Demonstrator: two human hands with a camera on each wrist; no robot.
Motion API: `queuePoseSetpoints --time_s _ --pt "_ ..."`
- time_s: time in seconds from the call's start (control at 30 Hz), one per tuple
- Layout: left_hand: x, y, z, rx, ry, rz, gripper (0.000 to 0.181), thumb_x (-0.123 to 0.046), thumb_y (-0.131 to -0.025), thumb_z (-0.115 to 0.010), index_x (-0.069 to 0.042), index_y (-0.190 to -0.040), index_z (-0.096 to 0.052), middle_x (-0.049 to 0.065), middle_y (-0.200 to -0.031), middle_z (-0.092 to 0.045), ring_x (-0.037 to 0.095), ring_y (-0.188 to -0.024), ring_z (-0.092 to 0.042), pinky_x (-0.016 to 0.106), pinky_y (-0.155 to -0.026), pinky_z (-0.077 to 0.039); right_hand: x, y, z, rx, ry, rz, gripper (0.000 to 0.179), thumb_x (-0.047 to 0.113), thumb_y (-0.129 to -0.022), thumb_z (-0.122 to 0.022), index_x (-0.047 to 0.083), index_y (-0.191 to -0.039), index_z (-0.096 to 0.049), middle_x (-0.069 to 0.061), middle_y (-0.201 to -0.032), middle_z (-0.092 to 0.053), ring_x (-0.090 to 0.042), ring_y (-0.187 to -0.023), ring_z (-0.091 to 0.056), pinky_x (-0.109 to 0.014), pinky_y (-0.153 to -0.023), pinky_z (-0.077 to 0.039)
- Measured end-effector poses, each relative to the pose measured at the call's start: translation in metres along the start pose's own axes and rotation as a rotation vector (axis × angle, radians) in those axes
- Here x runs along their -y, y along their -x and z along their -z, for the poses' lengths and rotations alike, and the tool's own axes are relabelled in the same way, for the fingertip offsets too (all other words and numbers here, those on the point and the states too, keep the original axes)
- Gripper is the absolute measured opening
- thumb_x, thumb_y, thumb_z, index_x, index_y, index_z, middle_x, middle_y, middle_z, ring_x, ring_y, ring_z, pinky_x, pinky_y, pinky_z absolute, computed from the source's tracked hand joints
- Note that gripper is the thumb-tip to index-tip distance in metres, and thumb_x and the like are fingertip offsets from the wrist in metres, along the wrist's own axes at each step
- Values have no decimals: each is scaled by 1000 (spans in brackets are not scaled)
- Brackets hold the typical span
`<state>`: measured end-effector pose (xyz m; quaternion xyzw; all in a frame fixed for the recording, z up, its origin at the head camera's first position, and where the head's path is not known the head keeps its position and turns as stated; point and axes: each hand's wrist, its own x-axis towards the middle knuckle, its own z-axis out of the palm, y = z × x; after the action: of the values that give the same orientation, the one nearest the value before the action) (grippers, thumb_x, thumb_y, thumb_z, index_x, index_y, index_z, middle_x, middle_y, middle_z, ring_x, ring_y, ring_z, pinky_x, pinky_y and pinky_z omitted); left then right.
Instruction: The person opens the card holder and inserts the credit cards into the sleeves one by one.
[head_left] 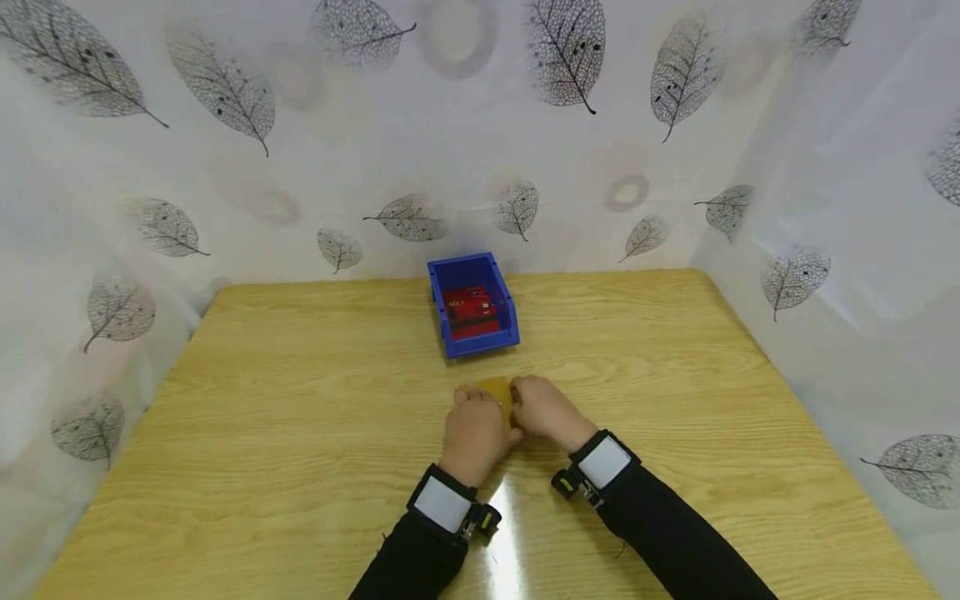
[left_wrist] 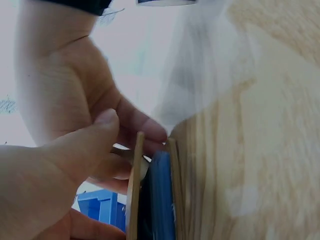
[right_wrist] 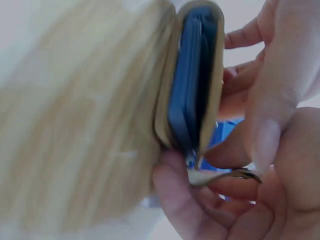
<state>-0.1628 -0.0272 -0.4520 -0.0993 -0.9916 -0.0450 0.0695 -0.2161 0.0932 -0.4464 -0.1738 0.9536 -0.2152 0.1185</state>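
A small tan zip wallet (head_left: pixel 496 387) lies flat on the table between both hands. Its zipped side gapes in the right wrist view, with blue lining or contents (right_wrist: pixel 186 85) inside. My left hand (head_left: pixel 474 429) holds it from above, fingers bent onto its upper face and thumb off to the side. Reaching in from the right, my right hand (head_left: pixel 549 408) pinches the corner beside the zipper slider (right_wrist: pixel 190 159). A pale strap-like zipper pull (right_wrist: pixel 212 176) lies among those fingers. The left wrist view shows the wallet's opening (left_wrist: pixel 147 200) edge-on.
Just beyond the hands stands a blue plastic bin (head_left: pixel 483 343) holding red cards (head_left: pixel 471 310) with VIP print. The wood-grain table (head_left: pixel 300 467) has a pale leaf-patterned sheet (head_left: pixel 465 167) behind it and along its sides.
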Motion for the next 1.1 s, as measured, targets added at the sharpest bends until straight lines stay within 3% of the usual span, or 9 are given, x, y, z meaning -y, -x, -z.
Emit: queuePoseSetpoints --time_s 0.13,0.3,0.5,0.6,0.7,0.77,0.9,1.0,1.1 --pt "-8 -3 -2 65 -67 31 96 -71 -73 -66 14 -118 -62 27 -118 -64 36 -119 -56 36 -100 -43 -7 1 8 -4 -31 19 13 1 -87 -57 -1 -94 -69 -10 -86 -67 -24 -82 -63 -38 -76 -54" --pt "-12 -5 -2 107 35 126 91 -61 -68 -77 11 -122 -58 25 -116 -63 35 -115 -52 39 -77 -56 -17 2 9 12 -35 13 8 2 -81 -65 7 -85 -68 -5 -84 -68 -20 -79 -61 -35 -72 -52" --pt "17 -4 14 197 463 152 77 -38 -75 -71 -1 -138 -48 18 -104 -63 31 -86 -58 39 -62 -50 -31 -1 7 41 -59 66 11 1 -76 -69 10 -77 -63 1 -74 -60 -14 -70 -53 -29 -64 -46" --pt "43 2 23 258 748 193 76 -26 -80 -64 -4 -147 -38 18 -116 -64 29 -91 -63 38 -69 -51 -35 -2 10 68 -99 66 12 1 -76 -70 9 -75 -62 1 -73 -57 -14 -69 -51 -27 -62 -43" --pt "67 11 26 231 876 254 74 -16 -84 -58 -3 -150 -30 23 -129 -58 31 -100 -64 38 -72 -53 -37 -5 11 110 -140 47 13 1 -77 -71 10 -74 -61 1 -73 -56 -14 -67 -50 -25 -60 -41" --pt "78 16 24 149 856 263 74 -9 -84 -57 -3 -152 -26 26 -128 -58 27 -85 -66 36 -62 -52 -39 -6 12 143 -167 26 14 1 -78 -71 10 -74 -61 0 -73 -56 -14 -66 -50 -25 -58 -41" --pt "85 20 14 0 618 273 68 -4 -84 -64 -4 -147 -38 29 -127 -56 35 -85 -59 43 -66 -49 -43 -8 13 186 -226 -6 13 3 -79 -72 10 -75 -61 -1 -73 -56 -14 -61 -50 -25 -52 -41" --pt "81 19 7 -38 458 289 44 -3 -82 -68 -3 -125 -61 29 -123 -53 46 -109 -47 55 -88 -41 -45 -9 14 203 -252 -17 14 4 -80 -72 10 -76 -60 -1 -74 -56 -14 -61 -50 -25 -52 -42" --pt "77 17 3 -55 387 258 24 3 -78 -65 -4 -101 -70 24 -111 -57 42 -102 -48 52 -85 -41 -43 -10 15 216 -260 -16 14 4 -81 -72 9 -77 -60 -2 -75 -56 -15 -62 -50 -26 -53 -42"
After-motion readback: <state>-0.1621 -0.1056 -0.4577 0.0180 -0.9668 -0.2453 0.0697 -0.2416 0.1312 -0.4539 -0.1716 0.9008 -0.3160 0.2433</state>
